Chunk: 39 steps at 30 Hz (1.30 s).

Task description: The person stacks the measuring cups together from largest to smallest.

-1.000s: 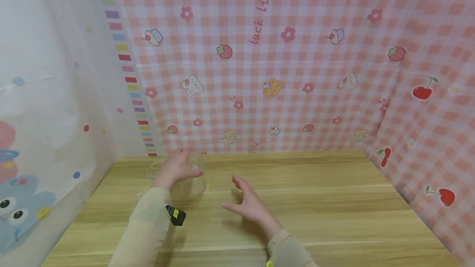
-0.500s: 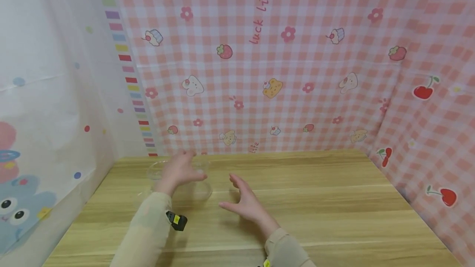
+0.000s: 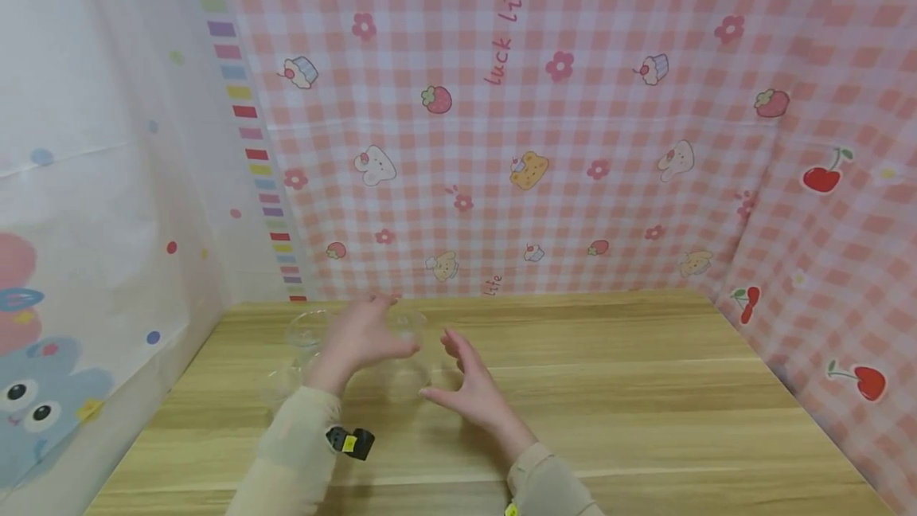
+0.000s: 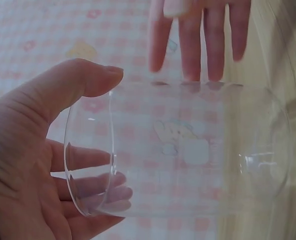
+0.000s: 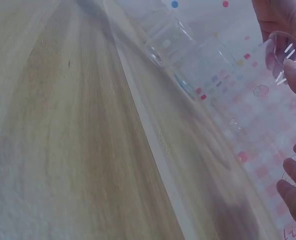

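My left hand (image 3: 361, 337) grips a clear glass (image 3: 407, 374) near its rim, thumb on one side and fingers on the other. In the left wrist view the glass (image 4: 187, 150) lies across the picture, rim at the left and base at the right, and the backdrop shows through it. My right hand (image 3: 473, 388) is just right of the glass, its fingers spread and thumb apart from them. In the left wrist view, the right hand's fingertips (image 4: 215, 70) come down close to the glass's side.
More clear glassware (image 3: 308, 329) stands at the table's back left, partly hidden by the left forearm. The right wrist view also shows clear glasses (image 5: 170, 32) there. A pink checked cloth (image 3: 530, 118) rises behind the wooden table (image 3: 609, 388); a white printed cloth (image 3: 107, 181) hangs at left.
My left hand has carried the glass to the right, away from the other glassware and closer to my right hand. The right hand has shifted slightly left.
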{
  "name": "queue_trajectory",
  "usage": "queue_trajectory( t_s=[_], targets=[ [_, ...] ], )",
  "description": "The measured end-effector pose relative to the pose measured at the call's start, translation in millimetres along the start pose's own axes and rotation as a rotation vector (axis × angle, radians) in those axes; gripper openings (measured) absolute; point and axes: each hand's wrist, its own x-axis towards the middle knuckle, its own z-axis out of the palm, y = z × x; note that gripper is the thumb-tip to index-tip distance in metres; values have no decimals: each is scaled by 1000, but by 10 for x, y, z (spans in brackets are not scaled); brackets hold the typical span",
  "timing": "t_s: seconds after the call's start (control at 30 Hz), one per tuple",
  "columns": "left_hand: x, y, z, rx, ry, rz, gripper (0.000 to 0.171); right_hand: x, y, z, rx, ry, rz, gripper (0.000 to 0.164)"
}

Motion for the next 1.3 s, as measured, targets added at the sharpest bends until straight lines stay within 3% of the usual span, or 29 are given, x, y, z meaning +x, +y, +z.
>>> queue_trajectory(
  t_s=[0.23,0.67,0.97,1.2,1.3],
  targets=[
    [-123,184,-31,-30,-3,-2,91,3,-13,31,22,15,-31,96],
    [-199,371,44,-20,29,89,82,12,-97,-9,59,-12,-45,97],
    [-182,494,91,24,38,114,82,-5,-126,-112,94,-5,-41,93],
    [-170,588,156,9,45,136,83,-115,-446,-278,112,-5,-24,85],
    [-159,630,187,11,45,148,83,-125,-374,-317,119,-1,-22,86]
  ],
)
